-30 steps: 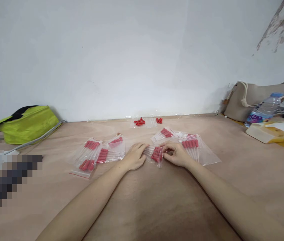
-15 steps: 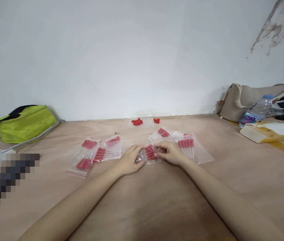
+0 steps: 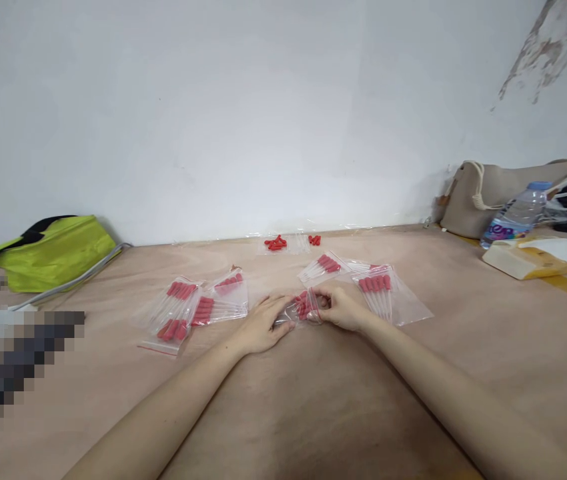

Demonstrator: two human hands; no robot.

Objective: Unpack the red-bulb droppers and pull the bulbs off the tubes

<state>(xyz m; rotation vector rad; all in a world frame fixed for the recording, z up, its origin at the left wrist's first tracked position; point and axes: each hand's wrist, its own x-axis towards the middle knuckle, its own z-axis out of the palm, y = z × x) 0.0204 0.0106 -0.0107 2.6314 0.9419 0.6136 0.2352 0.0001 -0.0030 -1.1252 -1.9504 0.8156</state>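
A small clear zip bag (image 3: 291,311) lies between my hands, with several red rubber bulbs (image 3: 303,305) showing through its plastic. My left hand (image 3: 266,325) holds the bag's left end, its fingers along the far side and its thumb along the near side. At the right end, my right hand (image 3: 339,307) pinches the red-lined mouth of the bag; the fingertips are partly hidden. Just right of that hand is a zip bag of red-bulbed droppers (image 3: 377,293). Left of my left hand lie more bagged droppers (image 3: 218,310) and an overlapping zip bag (image 3: 176,313).
Loose red bulbs (image 3: 276,243) lie on plastic by the wall, with a smaller pile (image 3: 314,240) beside them. A green bag (image 3: 58,253) sits left. On the right are a beige bag (image 3: 503,190), a water bottle (image 3: 516,217) and an opened packet (image 3: 516,261).
The right hand has tilted the mouth of the zip bag up, and the red bulbs inside have shifted out of their neat row. My left hand stays at the bag's left end.
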